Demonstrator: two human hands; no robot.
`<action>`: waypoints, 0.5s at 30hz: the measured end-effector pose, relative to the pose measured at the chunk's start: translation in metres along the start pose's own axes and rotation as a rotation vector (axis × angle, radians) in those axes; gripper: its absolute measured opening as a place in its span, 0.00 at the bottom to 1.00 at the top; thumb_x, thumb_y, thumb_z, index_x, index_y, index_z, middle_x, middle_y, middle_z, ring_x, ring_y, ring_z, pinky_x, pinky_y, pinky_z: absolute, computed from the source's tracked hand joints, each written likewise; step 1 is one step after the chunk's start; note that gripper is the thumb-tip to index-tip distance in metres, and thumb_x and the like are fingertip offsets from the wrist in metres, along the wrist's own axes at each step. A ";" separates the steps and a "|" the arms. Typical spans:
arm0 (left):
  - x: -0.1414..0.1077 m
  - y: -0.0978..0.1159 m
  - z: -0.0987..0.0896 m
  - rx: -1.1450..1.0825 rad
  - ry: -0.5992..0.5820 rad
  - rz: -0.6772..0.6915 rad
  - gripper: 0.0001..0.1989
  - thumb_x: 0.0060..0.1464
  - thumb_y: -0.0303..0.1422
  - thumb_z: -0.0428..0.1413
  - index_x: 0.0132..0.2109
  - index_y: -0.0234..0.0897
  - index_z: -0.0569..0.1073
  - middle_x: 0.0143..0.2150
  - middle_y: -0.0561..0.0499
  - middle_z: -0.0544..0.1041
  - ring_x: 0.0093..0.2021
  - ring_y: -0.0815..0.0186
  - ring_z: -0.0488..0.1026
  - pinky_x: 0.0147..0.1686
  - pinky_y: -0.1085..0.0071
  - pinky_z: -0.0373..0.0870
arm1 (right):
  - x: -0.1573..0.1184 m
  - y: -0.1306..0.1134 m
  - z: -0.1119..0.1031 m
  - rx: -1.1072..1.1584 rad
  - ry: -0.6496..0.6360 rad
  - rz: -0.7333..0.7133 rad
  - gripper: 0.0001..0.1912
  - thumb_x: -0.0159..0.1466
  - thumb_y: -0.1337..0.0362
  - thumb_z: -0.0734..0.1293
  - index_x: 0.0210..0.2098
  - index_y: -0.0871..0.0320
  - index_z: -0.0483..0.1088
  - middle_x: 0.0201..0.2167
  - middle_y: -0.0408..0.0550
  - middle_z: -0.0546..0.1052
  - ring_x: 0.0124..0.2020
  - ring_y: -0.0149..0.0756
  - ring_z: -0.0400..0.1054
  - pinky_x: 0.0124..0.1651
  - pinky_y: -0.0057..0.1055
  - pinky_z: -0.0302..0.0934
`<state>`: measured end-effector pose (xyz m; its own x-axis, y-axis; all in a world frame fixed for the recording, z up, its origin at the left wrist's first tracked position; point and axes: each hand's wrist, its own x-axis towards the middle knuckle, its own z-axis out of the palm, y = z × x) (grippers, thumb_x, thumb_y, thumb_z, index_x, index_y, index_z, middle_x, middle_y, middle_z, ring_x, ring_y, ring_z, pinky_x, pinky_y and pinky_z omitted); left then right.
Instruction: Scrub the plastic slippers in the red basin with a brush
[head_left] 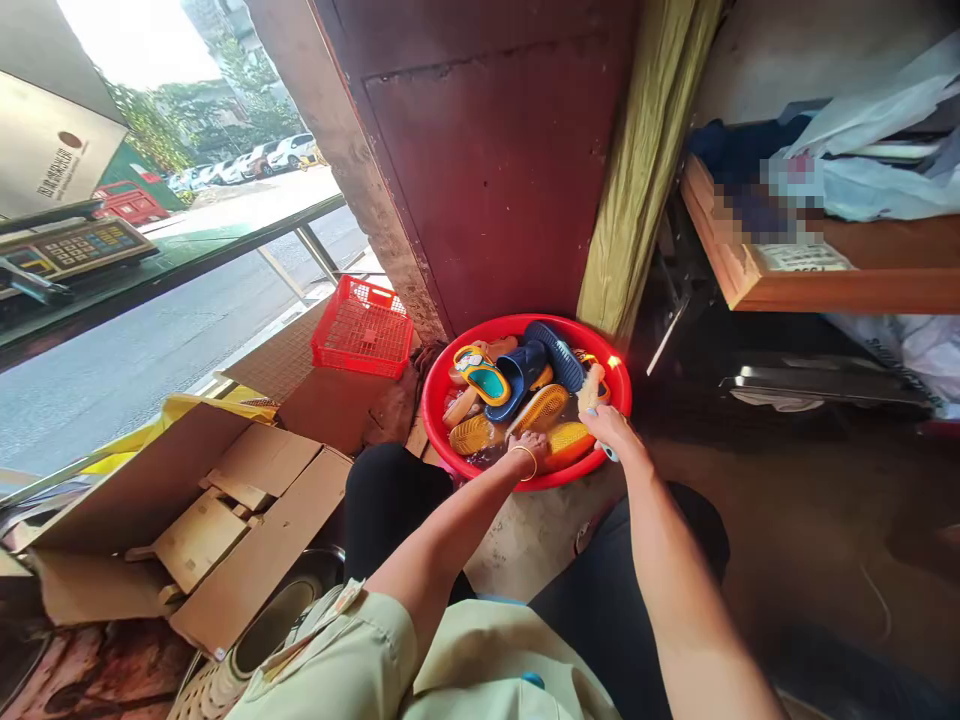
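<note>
Yellow ridged plastic slippers (541, 408) lie in water in a round red plastic basin (525, 345) at 12 o'clock; the left hand (529, 450), half-curled, touches them, grip unclear; the right hand (611, 430) closes round a pale-blue handle (608, 451).

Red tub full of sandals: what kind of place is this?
It looks like a small shop by a street, though I can't be sure: a digital scale sits on a counter, a cardboard box lies open, and parked cars show outside.
</note>
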<state>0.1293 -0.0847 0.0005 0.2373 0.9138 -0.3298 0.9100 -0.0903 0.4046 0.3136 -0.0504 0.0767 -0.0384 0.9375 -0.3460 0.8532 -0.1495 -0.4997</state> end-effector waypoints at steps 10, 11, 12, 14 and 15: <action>0.016 -0.006 -0.022 -0.052 0.045 0.143 0.39 0.47 0.45 0.66 0.64 0.40 0.67 0.51 0.40 0.76 0.53 0.48 0.73 0.52 0.60 0.69 | 0.006 0.022 -0.005 -0.194 0.159 -0.021 0.21 0.64 0.56 0.64 0.55 0.52 0.73 0.40 0.53 0.81 0.36 0.42 0.76 0.36 0.31 0.64; 0.014 -0.009 -0.029 -0.104 0.076 0.188 0.38 0.47 0.44 0.66 0.64 0.39 0.68 0.48 0.41 0.76 0.51 0.49 0.74 0.50 0.62 0.70 | 0.009 0.024 -0.003 -0.245 0.182 -0.011 0.22 0.65 0.55 0.63 0.56 0.52 0.73 0.41 0.55 0.81 0.38 0.44 0.76 0.38 0.33 0.64; 0.012 -0.012 -0.037 -0.154 0.112 0.220 0.37 0.46 0.42 0.67 0.63 0.37 0.70 0.47 0.41 0.77 0.50 0.49 0.74 0.49 0.62 0.70 | 0.011 0.025 -0.002 -0.281 0.193 -0.003 0.23 0.66 0.54 0.62 0.57 0.52 0.73 0.42 0.57 0.81 0.39 0.46 0.76 0.38 0.34 0.64; 0.007 -0.020 -0.053 -0.264 0.175 0.231 0.37 0.43 0.40 0.69 0.60 0.34 0.73 0.46 0.40 0.78 0.47 0.49 0.75 0.47 0.62 0.70 | 0.016 0.022 0.001 -0.298 0.209 -0.020 0.24 0.68 0.52 0.59 0.57 0.55 0.73 0.43 0.59 0.81 0.40 0.47 0.75 0.38 0.35 0.63; 0.005 -0.024 -0.061 -0.356 0.198 0.213 0.36 0.42 0.39 0.70 0.59 0.33 0.74 0.45 0.41 0.78 0.46 0.50 0.75 0.46 0.63 0.70 | 0.017 0.018 0.003 -0.285 0.229 -0.041 0.25 0.69 0.52 0.57 0.57 0.57 0.73 0.42 0.60 0.81 0.40 0.47 0.75 0.39 0.35 0.63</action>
<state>0.0883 -0.0545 0.0412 0.3056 0.9507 -0.0518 0.6662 -0.1747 0.7250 0.3269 -0.0379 0.0591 0.0146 0.9917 -0.1278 0.9653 -0.0473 -0.2569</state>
